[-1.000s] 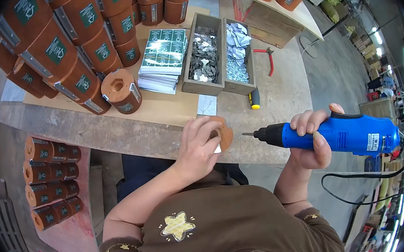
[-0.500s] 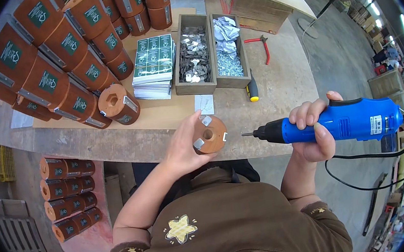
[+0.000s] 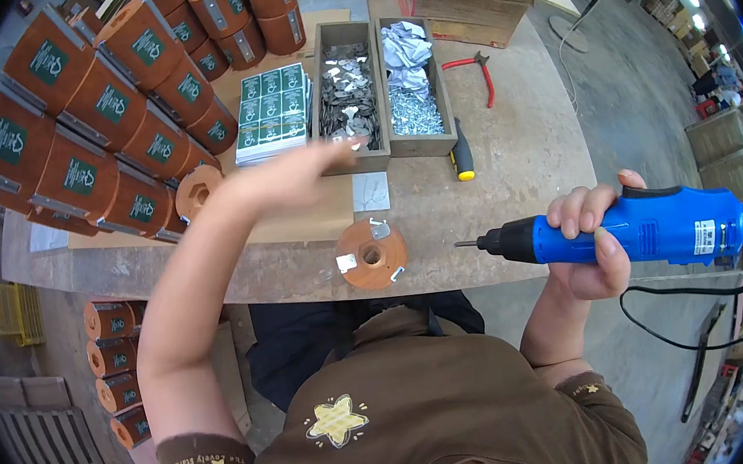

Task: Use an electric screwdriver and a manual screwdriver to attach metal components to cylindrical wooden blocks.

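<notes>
The bench (image 3: 510, 172) is lying under both hands. The right hand (image 3: 592, 240) is gripping a blue driver (image 3: 634, 229), fingers wrapped round it. The left hand (image 3: 293, 172) is reaching, fingers loosely extended, its fingertips at the tray (image 3: 348, 98). The disc (image 3: 372, 254) is lying apart, below those fingers.
</notes>
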`<state>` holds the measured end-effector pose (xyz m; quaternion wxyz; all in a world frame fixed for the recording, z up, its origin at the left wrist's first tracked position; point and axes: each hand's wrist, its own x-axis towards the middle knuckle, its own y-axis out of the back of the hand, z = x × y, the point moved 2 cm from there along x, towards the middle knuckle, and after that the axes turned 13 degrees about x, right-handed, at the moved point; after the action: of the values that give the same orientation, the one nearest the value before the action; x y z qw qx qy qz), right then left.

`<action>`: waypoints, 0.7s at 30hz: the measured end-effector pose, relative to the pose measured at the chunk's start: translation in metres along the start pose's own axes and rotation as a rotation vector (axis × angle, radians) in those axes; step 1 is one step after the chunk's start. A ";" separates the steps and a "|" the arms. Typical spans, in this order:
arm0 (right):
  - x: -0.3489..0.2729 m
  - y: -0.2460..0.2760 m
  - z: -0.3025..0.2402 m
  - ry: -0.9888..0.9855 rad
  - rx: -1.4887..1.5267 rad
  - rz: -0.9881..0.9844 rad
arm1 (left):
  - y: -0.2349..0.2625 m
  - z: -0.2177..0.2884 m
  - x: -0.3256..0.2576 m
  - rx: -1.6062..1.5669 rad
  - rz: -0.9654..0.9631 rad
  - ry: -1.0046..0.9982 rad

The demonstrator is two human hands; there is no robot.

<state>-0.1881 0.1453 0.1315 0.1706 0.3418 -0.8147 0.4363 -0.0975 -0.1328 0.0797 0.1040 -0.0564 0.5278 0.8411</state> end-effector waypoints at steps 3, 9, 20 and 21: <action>0.000 0.005 -0.005 0.036 -0.003 0.032 | 0.021 -0.005 0.079 -0.119 0.209 0.034; -0.005 0.013 -0.018 0.073 -0.050 0.032 | -0.031 0.006 0.180 0.404 0.241 0.097; -0.002 0.032 -0.020 0.064 -0.005 0.077 | -0.043 -0.019 0.197 0.372 0.256 0.014; -0.001 0.031 -0.019 0.055 -0.004 0.067 | -0.044 -0.019 0.196 0.358 0.320 0.015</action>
<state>-0.2093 0.1736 0.1233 0.1788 0.3021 -0.8214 0.4495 -0.2783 -0.1088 -0.0073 -0.0262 0.0412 0.6716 0.7393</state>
